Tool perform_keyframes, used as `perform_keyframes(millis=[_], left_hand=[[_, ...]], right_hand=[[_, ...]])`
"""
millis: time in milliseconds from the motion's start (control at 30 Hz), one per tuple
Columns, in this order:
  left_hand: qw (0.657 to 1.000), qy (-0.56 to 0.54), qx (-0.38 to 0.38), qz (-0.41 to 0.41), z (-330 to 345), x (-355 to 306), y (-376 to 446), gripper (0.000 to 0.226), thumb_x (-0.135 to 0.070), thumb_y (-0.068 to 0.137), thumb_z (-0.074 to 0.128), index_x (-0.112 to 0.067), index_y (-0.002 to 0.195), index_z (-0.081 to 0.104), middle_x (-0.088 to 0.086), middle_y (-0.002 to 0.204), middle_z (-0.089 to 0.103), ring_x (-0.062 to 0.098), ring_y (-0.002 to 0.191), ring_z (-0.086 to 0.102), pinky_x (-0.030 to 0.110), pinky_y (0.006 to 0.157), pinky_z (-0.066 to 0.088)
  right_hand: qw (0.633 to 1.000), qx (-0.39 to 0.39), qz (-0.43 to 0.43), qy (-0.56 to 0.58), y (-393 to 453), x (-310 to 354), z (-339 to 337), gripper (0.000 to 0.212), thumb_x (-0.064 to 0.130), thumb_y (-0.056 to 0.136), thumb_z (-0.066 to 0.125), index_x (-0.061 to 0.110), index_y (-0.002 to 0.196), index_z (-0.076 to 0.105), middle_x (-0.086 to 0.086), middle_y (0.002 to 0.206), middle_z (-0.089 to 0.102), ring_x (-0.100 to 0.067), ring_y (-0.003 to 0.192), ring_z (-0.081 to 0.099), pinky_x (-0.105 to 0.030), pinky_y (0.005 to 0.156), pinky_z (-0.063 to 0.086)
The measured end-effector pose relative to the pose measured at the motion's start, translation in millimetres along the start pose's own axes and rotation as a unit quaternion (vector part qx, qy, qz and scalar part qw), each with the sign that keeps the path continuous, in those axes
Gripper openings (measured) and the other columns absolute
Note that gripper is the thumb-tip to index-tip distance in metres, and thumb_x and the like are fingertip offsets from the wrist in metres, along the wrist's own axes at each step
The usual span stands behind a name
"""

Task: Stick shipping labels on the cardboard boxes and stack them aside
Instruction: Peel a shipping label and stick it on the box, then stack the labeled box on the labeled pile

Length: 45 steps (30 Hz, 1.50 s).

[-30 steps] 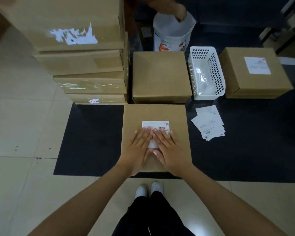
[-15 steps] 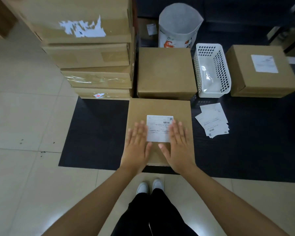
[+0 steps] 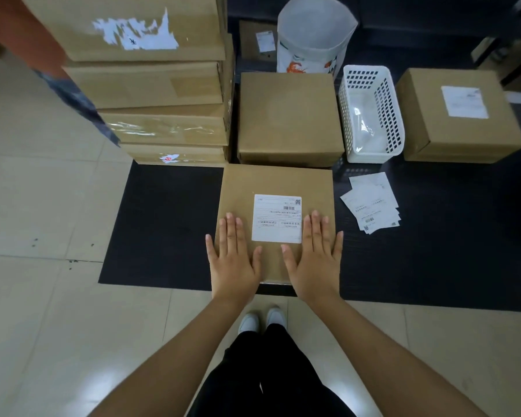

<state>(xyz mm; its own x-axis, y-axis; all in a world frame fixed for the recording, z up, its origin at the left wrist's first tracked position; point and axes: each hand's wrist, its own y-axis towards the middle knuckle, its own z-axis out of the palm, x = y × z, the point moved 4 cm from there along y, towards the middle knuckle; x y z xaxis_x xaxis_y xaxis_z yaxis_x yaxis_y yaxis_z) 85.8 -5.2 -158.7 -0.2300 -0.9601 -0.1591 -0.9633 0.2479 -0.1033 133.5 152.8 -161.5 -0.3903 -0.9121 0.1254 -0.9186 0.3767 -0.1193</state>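
Pale tiled floor (image 3: 48,206) is stretching out everywhere, a black mat (image 3: 169,224) lying across it. A stack of cartons (image 3: 160,94) is towering at the mat's far left corner. The cardboard box (image 3: 275,182) is sitting at the mat's near edge, shipping label (image 3: 277,218) on top. Left hand (image 3: 233,260) and right hand (image 3: 316,260) are lying flat either side of the label, fingers straight and spread, gripping nothing.

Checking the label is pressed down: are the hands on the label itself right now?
Apart. The head view shows the left hand and right hand flat on the box, flanking the label.
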Motion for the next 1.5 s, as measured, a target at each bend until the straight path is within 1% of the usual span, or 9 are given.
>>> perform_keyframes(millis=[167,267,333,467,633,867,1167,1400,1500], left_hand=[[0.999,-0.032,0.008,0.011,-2.9,0.5,-0.6,0.071,-0.052,0.096,0.014,-0.006,0.151,0.011,0.01,0.16,0.01,0.024,0.148,0.005,0.048,0.119,0.015],[0.988,-0.154,-0.004,-0.029,-14.4,11.8,-0.5,0.074,-0.056,0.096,0.03,-0.016,0.153,0.006,0.001,0.161,0.006,0.018,0.148,0.0,0.039,0.118,0.011],[0.965,-0.241,-0.013,-0.106,-17.6,27.9,2.7,0.072,-0.053,0.094,0.042,-0.019,0.152,0.016,0.001,0.157,0.021,0.022,0.145,0.018,0.041,0.115,0.022],[0.895,-0.392,0.078,-0.197,-9.6,36.2,5.1,0.061,-0.056,0.092,0.045,-0.018,0.139,0.038,0.002,0.129,0.055,0.024,0.115,0.054,0.039,0.094,0.047],[0.895,-0.393,0.063,-0.2,-17.6,36.2,-5.8,0.055,-0.054,0.092,0.047,-0.018,0.134,0.043,-0.004,0.114,0.058,0.016,0.096,0.054,0.031,0.081,0.046],[0.905,-0.387,0.053,-0.171,-28.5,21.9,-21.3,0.051,-0.052,0.093,0.048,-0.019,0.131,0.046,-0.005,0.111,0.059,0.016,0.092,0.056,0.031,0.078,0.046],[0.918,-0.378,0.031,-0.117,-36.8,-77.2,-38.1,0.051,-0.055,0.091,0.047,-0.019,0.127,0.048,0.0,0.114,0.062,0.022,0.098,0.061,0.043,0.085,0.053],[0.917,-0.37,0.044,-0.144,-19.9,-211.2,-70.2,0.053,-0.052,0.094,0.045,-0.015,0.132,0.044,-0.003,0.103,0.054,0.021,0.087,0.054,0.033,0.074,0.046],[0.915,-0.373,0.046,-0.145,-16.6,-261.1,-80.3,0.054,-0.053,0.093,0.045,-0.016,0.133,0.044,0.001,0.108,0.059,0.02,0.085,0.053,0.032,0.073,0.046]], right_hand=[[0.999,0.007,-0.015,0.034,1.0,-2.4,-0.4,0.081,0.063,0.091,0.009,0.013,0.153,0.0,-0.001,0.161,-0.006,-0.018,0.148,-0.013,-0.046,0.12,-0.004],[0.99,-0.039,0.018,0.135,-2.8,-12.5,-12.3,0.077,0.059,0.093,0.025,0.013,0.154,0.011,-0.002,0.162,0.004,-0.018,0.149,-0.003,-0.04,0.121,0.004],[0.969,-0.07,0.11,0.212,-8.1,-27.0,-16.5,0.072,0.053,0.095,0.041,0.013,0.152,0.022,-0.005,0.159,0.021,-0.023,0.147,0.015,-0.041,0.119,0.016],[0.905,0.021,0.222,0.363,-11.3,-34.6,-4.3,0.073,0.056,0.092,0.046,0.02,0.15,0.022,-0.006,0.146,0.04,-0.025,0.13,0.043,-0.044,0.104,0.039],[0.903,0.012,0.224,0.366,-16.7,-35.3,-6.5,0.073,0.056,0.091,0.049,0.02,0.149,0.025,-0.005,0.143,0.046,-0.025,0.126,0.048,-0.044,0.104,0.041],[0.895,-0.015,0.226,0.384,-41.7,-51.7,-19.1,0.072,0.059,0.089,0.05,0.021,0.147,0.03,-0.001,0.141,0.05,-0.022,0.125,0.049,-0.043,0.104,0.042],[0.885,-0.055,0.249,0.389,-60.4,-146.5,-52.8,0.074,0.059,0.089,0.05,0.019,0.148,0.029,-0.005,0.142,0.049,-0.026,0.126,0.049,-0.043,0.104,0.041],[0.878,-0.057,0.238,0.411,-73.4,-277.6,-89.4,0.066,0.052,0.091,0.053,0.021,0.146,0.033,-0.004,0.135,0.053,-0.026,0.121,0.052,-0.041,0.1,0.043],[0.864,-0.05,0.259,0.43,-77.2,-330.5,-105.1,0.066,0.052,0.089,0.058,0.022,0.144,0.036,-0.004,0.132,0.055,-0.026,0.117,0.054,-0.041,0.097,0.045]])
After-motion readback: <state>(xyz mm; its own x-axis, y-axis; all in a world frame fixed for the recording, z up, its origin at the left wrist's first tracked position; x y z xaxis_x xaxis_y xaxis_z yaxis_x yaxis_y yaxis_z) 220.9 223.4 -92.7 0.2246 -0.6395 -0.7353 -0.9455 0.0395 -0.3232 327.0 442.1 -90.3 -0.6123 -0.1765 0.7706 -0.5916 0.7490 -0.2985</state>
